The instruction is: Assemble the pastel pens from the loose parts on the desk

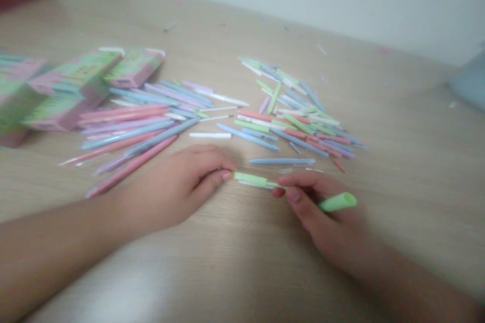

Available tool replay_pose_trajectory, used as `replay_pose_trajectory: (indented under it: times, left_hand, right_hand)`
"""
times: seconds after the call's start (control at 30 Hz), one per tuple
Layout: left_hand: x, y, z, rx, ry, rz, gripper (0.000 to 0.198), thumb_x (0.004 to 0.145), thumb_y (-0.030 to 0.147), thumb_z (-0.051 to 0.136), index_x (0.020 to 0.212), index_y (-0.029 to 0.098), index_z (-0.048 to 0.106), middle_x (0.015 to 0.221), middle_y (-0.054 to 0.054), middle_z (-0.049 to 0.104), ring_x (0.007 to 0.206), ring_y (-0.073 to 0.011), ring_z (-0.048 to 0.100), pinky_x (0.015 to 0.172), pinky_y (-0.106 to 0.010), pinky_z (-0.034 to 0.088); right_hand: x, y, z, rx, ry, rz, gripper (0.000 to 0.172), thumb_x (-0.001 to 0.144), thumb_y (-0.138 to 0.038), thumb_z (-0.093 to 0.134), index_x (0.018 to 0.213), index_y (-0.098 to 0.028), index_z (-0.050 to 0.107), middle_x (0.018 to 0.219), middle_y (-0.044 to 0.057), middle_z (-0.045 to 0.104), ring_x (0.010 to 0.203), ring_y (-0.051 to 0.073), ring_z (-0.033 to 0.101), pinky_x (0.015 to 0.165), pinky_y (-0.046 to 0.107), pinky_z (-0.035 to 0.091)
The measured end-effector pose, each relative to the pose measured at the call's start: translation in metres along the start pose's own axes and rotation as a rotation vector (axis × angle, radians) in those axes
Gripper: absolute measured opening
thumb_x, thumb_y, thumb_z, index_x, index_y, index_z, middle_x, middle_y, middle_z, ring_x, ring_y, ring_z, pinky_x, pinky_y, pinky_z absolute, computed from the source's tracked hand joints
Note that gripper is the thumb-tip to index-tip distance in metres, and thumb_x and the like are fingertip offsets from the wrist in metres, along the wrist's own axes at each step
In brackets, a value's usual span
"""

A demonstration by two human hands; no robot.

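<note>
Left hand (178,186) pinches a short pale-green plastic pen piece (250,179) — right hand (322,212) grips the matching green barrel (338,202) (both lying end-to-end, in one line).

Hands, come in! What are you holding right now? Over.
Left hand pinching green pen piece. Right hand pinching green pen barrel, lined up end to end. Loose pen parts piled beyond on table. Over.

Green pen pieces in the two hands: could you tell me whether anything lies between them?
Nothing visible does. The left hand holds the short green piece, the right hand the green barrel, lined up end to end; blur hides the join. The loose blue pen lies beyond them, apart.
</note>
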State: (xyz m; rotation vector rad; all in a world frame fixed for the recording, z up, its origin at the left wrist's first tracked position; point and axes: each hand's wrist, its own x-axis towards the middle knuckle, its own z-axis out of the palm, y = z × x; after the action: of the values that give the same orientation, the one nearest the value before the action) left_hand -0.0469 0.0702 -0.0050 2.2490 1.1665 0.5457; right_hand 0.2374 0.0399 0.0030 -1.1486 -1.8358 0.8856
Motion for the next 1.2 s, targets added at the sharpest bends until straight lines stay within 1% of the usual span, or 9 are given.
replay_pose_trajectory:
  times: [0.13,0.27,0.47,0.57,0.73,0.87,0.97,1.1,1.2]
  left_hand:
    - [0.000,0.003,0.000,-0.025,-0.029,0.031,0.019,0.109,0.037,0.053,0.109,0.028,0.070,0.106,-0.001,0.074,0.103,-0.0214,0.067,0.090,-0.031,0.049]
    - [0.000,0.004,-0.001,-0.059,-0.045,0.059,0.018,0.109,0.035,0.054,0.110,0.028,0.070,0.107,0.000,0.074,0.103,-0.0194,0.068,0.090,-0.029,0.050]
    - [-0.003,0.007,-0.001,-0.119,-0.004,0.044,0.019,0.110,0.034,0.052,0.108,0.026,0.070,0.099,0.002,0.074,0.093,-0.0175,0.069,0.081,-0.026,0.051]
    - [-0.006,0.006,0.000,-0.182,0.029,0.014,0.019,0.110,0.034,0.051,0.109,0.026,0.068,0.094,0.002,0.073,0.086,-0.0156,0.068,0.076,-0.024,0.052]
    - [-0.007,0.007,0.001,-0.261,0.015,-0.020,0.023,0.111,0.037,0.048,0.104,0.026,0.067,0.102,0.001,0.075,0.095,-0.0164,0.071,0.085,-0.026,0.055]
    - [-0.005,0.011,0.000,-0.198,-0.001,-0.011,0.022,0.110,0.039,0.050,0.109,0.027,0.068,0.101,0.001,0.076,0.093,-0.0181,0.072,0.081,-0.028,0.056]
    - [-0.003,0.012,0.000,-0.126,0.032,0.057,0.021,0.110,0.034,0.050,0.117,0.026,0.067,0.113,-0.001,0.076,0.105,-0.0196,0.071,0.093,-0.030,0.056]
    - [-0.002,0.010,0.001,0.053,0.129,0.198,0.021,0.109,0.028,0.051,0.122,0.024,0.068,0.136,-0.005,0.069,0.133,-0.0232,0.059,0.118,-0.039,0.045]
    - [-0.001,0.007,0.002,0.208,0.169,0.192,0.025,0.109,0.029,0.053,0.128,0.024,0.069,0.140,-0.007,0.066,0.142,-0.0273,0.051,0.124,-0.047,0.039]
  right_hand:
    - [0.001,0.000,0.005,-0.025,-0.049,0.000,0.020,0.099,-0.019,0.071,0.114,-0.031,0.075,0.087,-0.003,0.081,0.074,0.017,0.075,0.063,0.028,0.060]
    - [-0.002,0.006,0.012,0.101,-0.065,0.032,0.042,0.093,-0.019,0.078,0.130,-0.034,0.064,0.088,-0.006,0.077,0.064,0.013,0.068,0.053,0.023,0.054]
    - [-0.005,0.005,0.009,-0.023,-0.048,-0.071,0.022,0.099,-0.020,0.071,0.117,-0.030,0.066,0.087,-0.004,0.070,0.068,0.012,0.064,0.060,0.024,0.054]
    - [-0.005,0.002,0.007,-0.095,-0.026,-0.128,0.020,0.100,-0.017,0.066,0.116,-0.029,0.066,0.086,-0.004,0.068,0.071,0.012,0.063,0.063,0.024,0.054]
    - [-0.006,0.004,0.007,-0.164,-0.034,-0.166,0.020,0.100,-0.017,0.065,0.117,-0.028,0.066,0.089,-0.002,0.068,0.073,0.013,0.063,0.067,0.026,0.055]
    - [-0.009,0.005,0.008,-0.163,-0.079,-0.168,0.023,0.101,-0.017,0.064,0.121,-0.029,0.064,0.091,-0.001,0.070,0.075,0.015,0.065,0.067,0.028,0.056]
    - [-0.009,0.005,0.007,-0.163,-0.109,-0.155,0.023,0.102,-0.018,0.062,0.122,-0.029,0.064,0.095,0.000,0.071,0.080,0.016,0.067,0.070,0.030,0.056]
    - [-0.009,0.004,0.005,-0.150,-0.134,-0.159,0.022,0.103,-0.018,0.060,0.121,-0.030,0.062,0.093,-0.001,0.067,0.079,0.016,0.064,0.070,0.030,0.054]
    - [-0.009,0.003,0.002,-0.095,-0.180,-0.171,0.019,0.107,-0.033,0.060,0.125,-0.030,0.060,0.087,-0.002,0.060,0.073,0.016,0.058,0.067,0.030,0.050]
